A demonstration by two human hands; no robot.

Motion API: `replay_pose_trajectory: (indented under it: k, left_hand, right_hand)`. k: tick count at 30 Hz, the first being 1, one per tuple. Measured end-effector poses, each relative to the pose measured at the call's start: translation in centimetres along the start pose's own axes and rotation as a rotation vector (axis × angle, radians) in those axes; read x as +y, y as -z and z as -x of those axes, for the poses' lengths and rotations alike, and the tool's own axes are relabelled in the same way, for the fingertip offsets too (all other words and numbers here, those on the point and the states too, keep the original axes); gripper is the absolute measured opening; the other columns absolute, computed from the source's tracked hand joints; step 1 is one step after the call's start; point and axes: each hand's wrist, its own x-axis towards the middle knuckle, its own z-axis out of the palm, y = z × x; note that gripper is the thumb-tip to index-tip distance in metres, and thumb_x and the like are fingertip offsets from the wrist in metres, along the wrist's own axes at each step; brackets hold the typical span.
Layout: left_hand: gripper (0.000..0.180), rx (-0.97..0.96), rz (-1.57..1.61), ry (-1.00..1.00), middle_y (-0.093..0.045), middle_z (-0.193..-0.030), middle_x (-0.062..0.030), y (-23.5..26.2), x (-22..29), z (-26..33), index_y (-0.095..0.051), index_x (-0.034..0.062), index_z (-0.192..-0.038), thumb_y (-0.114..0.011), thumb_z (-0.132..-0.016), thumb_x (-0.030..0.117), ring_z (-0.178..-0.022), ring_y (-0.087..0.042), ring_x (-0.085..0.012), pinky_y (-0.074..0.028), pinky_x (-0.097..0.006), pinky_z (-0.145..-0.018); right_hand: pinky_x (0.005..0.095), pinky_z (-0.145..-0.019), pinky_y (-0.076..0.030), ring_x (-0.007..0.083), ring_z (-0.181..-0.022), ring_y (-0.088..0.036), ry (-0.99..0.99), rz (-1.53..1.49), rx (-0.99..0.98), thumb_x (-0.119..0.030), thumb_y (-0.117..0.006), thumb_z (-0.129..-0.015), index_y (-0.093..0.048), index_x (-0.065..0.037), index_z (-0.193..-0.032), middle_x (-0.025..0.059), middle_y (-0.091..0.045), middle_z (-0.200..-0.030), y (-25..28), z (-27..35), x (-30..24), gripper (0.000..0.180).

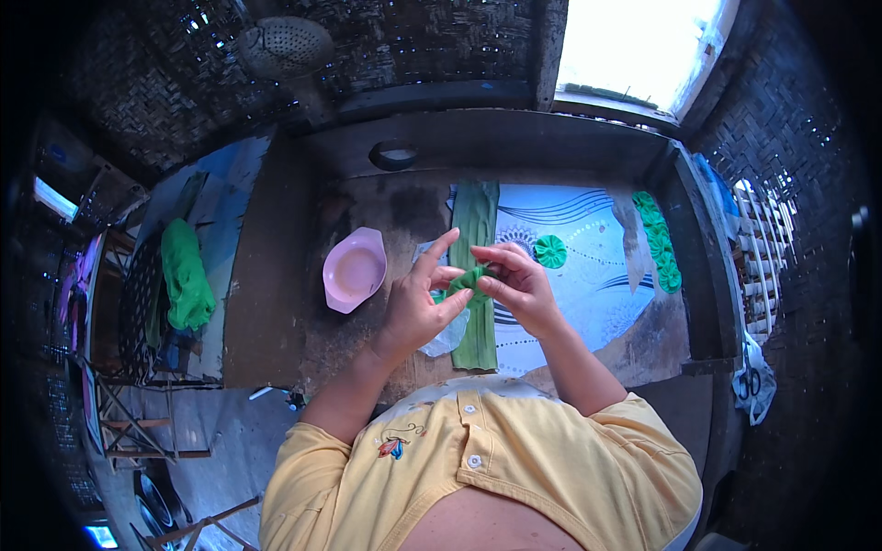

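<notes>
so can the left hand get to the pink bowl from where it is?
Probably yes: the pink bowl sits just beside the left hand with bare table between, though that hand is pinching a green strip.

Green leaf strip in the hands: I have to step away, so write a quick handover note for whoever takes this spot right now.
Left hand and right hand: both pinch a small folded green leaf piece between fingertips, above the table.
Supplies: long green leaf strips lie on the patterned mat; pink bowl stands left of the hands.
Done: one round green rosette on the mat, a row of finished rosettes at the mat's right edge.
Left: the piece in hand is only partly folded; the strips are unused.
</notes>
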Motion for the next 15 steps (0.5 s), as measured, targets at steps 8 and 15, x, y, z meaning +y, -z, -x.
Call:
replay_pose_trajectory:
  k: [8, 15]
  left_hand:
    - [0.080, -0.013, -0.114, -0.041, -0.067, -0.095, -0.0097, 0.2, 0.2, -0.1, -0.027, 0.0110, -0.141, -0.070, -0.074, 0.006, -0.080, -0.066, -0.0179, -0.051, -0.028, -0.072]
    - [0.079, 0.009, 0.315, 0.103, -0.065, -0.091, -0.0117, -0.4, -1.6, -0.3, -0.025, 0.0090, -0.141, -0.069, -0.077, 0.002, -0.085, -0.063, -0.0135, -0.051, -0.028, -0.076]
  right_hand:
    - [0.0216, -0.071, -0.046, 0.0080, -0.079, -0.057, -0.037, 0.151, 0.002, -0.012, -0.068, -0.082, -0.060, 0.002, -0.100, 0.0011, -0.059, -0.087, 0.8, -0.4, 0.6, 0.024]
    - [0.0202, -0.063, -0.043, 0.0058, -0.071, -0.053, -0.338, -0.360, 0.125, -0.014, -0.069, -0.081, -0.060, -0.001, -0.090, -0.0008, -0.058, -0.079, 0.8, -0.2, 0.8, 0.018]
